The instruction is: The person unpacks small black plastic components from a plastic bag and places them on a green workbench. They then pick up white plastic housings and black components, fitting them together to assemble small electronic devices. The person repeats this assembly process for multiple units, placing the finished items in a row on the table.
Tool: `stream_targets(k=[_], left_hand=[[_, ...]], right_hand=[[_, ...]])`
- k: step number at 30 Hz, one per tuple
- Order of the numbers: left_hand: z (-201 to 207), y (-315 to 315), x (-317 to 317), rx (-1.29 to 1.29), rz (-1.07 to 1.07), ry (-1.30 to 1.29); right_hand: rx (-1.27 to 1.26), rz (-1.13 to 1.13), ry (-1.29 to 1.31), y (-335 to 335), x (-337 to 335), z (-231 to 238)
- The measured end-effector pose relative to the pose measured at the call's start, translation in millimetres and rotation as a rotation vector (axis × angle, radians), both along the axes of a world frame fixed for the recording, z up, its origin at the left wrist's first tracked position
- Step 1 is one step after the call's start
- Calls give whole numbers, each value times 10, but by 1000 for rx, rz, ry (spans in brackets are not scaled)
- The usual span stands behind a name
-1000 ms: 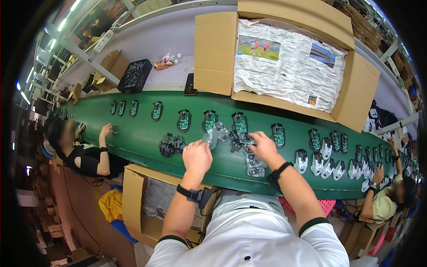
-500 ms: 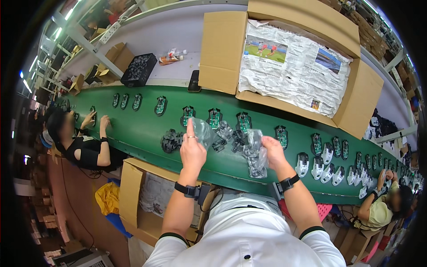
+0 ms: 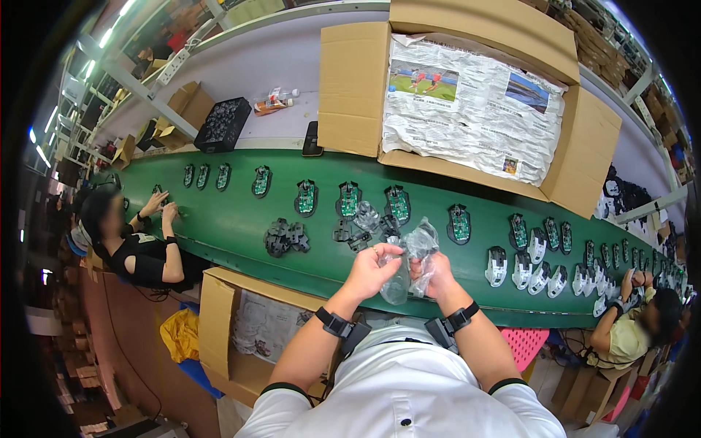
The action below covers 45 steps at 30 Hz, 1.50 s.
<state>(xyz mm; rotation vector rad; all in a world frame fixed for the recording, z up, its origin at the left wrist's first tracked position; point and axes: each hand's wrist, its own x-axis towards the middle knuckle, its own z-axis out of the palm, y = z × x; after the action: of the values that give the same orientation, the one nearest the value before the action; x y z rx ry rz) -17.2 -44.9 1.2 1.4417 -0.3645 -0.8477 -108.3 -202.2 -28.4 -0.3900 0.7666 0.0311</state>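
Observation:
Close together above the near edge of the green bench, my two hands handle clear plastic bags. My left hand [image 3: 372, 271] is closed, thumb against fingers, on a crumpled clear plastic bag [image 3: 395, 287] that hangs below it. My right hand [image 3: 438, 276] grips another clear bag [image 3: 421, 241]; greyish parts show dimly through the film. Just beyond them lie loose black plastic parts [image 3: 350, 235] and a further crumpled clear bag [image 3: 366, 216]. To their left is a pile of black plastic parts [image 3: 285, 237]. Mouse bases with green circuit boards [image 3: 349, 198] stand in a row behind.
A large open carton [image 3: 350, 95] lined with newspaper stands at the back. White-grey mouse shells [image 3: 521, 271] lie to the right. Co-workers sit at left [image 3: 131, 244] and right [image 3: 628, 332]. Below the bench edge is another open carton [image 3: 217, 321]. A black bin [image 3: 221, 125] sits on the shelf.
My left hand has come down and right, beside my right hand. The raised finger has folded in. The right-hand bag has shifted and bunched up, and my right hand has moved slightly lower.

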Motion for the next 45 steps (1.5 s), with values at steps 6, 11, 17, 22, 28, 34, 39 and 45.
stream_targets(k=[6, 11, 17, 22, 28, 34, 39, 45], left_hand=[[65, -14, -30, 140, 42, -404], [-70, 48, 167, -203, 169, 270], [-95, 99, -13, 2, 16, -161], [24, 307, 208, 534, 302, -969], [-104, 890, 732, 904, 331, -1008], [-93, 962, 749, 731, 407, -717], [23, 910, 777, 766, 299, -678], [45, 1176, 756, 789, 370, -660]], right_hand=[[-81, 151, -102, 26, -4, -66], [322, 249, -460, -2, -94, -209], [259, 315, -210, 59, -108, -188], [-545, 418, 44, 78, -130, -356], [-1488, 541, 154, -167, 15, -453], [-1917, 577, -34, -6, 825, -198], [-2052, 887, 62, -63, 1234, -638], [-1732, 417, -51, -36, 1065, -303]])
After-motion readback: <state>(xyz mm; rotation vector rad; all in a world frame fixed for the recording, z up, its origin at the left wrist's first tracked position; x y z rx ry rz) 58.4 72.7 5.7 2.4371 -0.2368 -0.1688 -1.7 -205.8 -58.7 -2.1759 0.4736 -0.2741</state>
